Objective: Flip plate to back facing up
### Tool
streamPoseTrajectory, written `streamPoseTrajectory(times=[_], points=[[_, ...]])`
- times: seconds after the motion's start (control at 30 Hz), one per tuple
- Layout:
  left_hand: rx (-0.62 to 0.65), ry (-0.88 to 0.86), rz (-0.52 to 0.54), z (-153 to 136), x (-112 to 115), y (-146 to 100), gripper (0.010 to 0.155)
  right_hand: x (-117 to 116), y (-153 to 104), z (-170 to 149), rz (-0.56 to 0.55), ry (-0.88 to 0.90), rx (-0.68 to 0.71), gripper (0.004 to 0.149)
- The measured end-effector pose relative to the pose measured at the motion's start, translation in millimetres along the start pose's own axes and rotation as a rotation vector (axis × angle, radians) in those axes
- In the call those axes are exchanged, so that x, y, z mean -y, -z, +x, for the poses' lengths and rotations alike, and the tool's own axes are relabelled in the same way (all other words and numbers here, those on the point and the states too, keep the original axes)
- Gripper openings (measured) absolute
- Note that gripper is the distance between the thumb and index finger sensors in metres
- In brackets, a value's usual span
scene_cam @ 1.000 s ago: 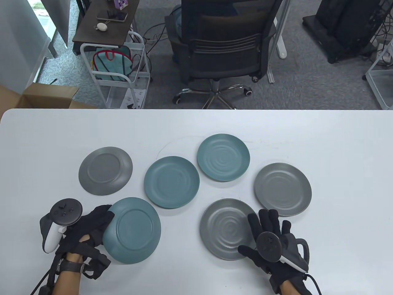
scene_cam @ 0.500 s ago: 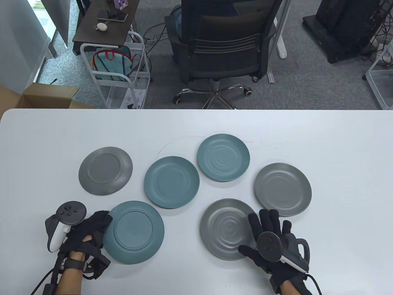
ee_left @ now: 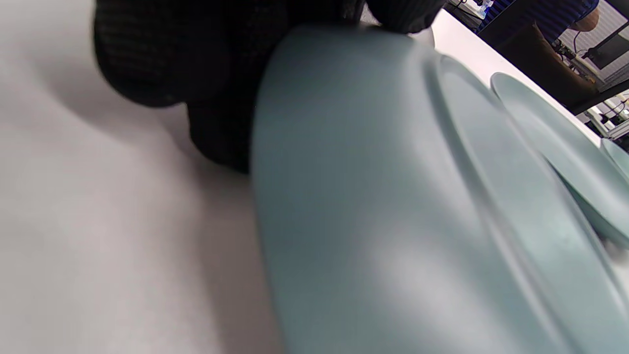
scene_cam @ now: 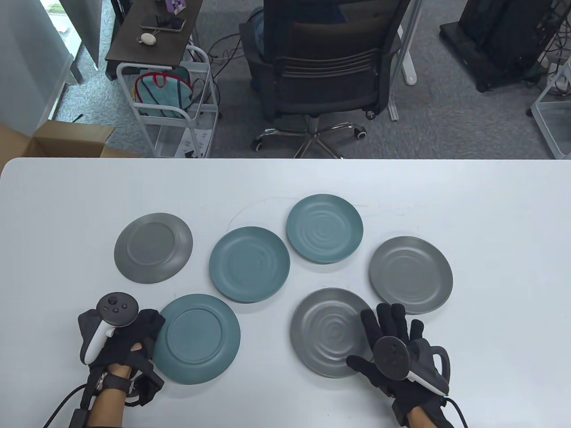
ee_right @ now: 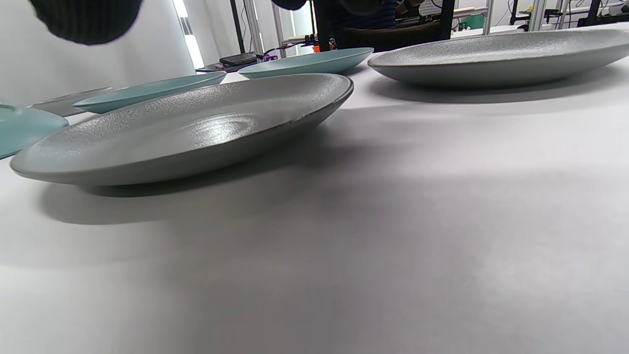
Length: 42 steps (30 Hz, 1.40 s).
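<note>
The white tabletop (scene_cam: 490,214) carries six plates grouped in its middle and near half, with broad bare surface toward the far edge, the far corners and both side edges.

The left hand (scene_cam: 127,341), near the front left corner, has its fingers (ee_left: 211,73) curled against the left rim of the teal plate turned back up (scene_cam: 196,339). In the left wrist view the fingertips lie on the rim's outer slope and one finger sits low beside the edge; whether they grip it or only touch it cannot be told. This plate lies flat near the front edge with its foot ring showing.

The right hand (scene_cam: 397,352) lies spread flat, fingers extended, over the right rim of the dark grey plate (scene_cam: 330,332), which sits face up near the front edge, right of centre. It holds nothing; the palm rests on the tabletop just beside the plate, and the thumb points toward the plate's near rim.

Behind these, a teal plate face up (scene_cam: 250,264) sits at the centre, close to the flipped plate's far rim. A smaller-looking teal plate (scene_cam: 324,228) lies farther back, just beside it. A light grey plate (scene_cam: 410,274) sits to the right, near the dark grey one. A grey plate with its back up (scene_cam: 153,247) lies at the left, apart from the others.
</note>
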<state>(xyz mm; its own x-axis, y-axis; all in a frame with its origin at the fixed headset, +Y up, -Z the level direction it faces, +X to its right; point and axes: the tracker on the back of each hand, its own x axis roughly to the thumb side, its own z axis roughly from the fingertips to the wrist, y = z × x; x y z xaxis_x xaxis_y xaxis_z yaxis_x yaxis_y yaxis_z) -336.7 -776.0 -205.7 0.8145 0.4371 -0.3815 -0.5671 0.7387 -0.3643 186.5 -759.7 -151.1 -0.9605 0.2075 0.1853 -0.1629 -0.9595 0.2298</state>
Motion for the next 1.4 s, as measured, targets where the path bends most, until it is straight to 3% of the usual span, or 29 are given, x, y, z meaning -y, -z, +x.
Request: streamPoseTrajectory(times=[0.83, 1.13, 1.4], points=[[-0.048, 0.177, 0.049, 11.4, 3.7, -2.7, 0.060, -0.2, -0.7, 0.3, -0.003, -0.005, 0.001, 0.094], [-0.073, 0.369, 0.102, 24.3, 9.8, -2.8, 0.061, -0.4, -0.8, 0.4, 0.001, -0.006, 0.000, 0.094], [-0.076, 0.413, 0.107, 29.1, 12.9, -1.7, 0.061, -0.4, -0.7, 0.1, 0.006, -0.006, -0.002, 0.094]])
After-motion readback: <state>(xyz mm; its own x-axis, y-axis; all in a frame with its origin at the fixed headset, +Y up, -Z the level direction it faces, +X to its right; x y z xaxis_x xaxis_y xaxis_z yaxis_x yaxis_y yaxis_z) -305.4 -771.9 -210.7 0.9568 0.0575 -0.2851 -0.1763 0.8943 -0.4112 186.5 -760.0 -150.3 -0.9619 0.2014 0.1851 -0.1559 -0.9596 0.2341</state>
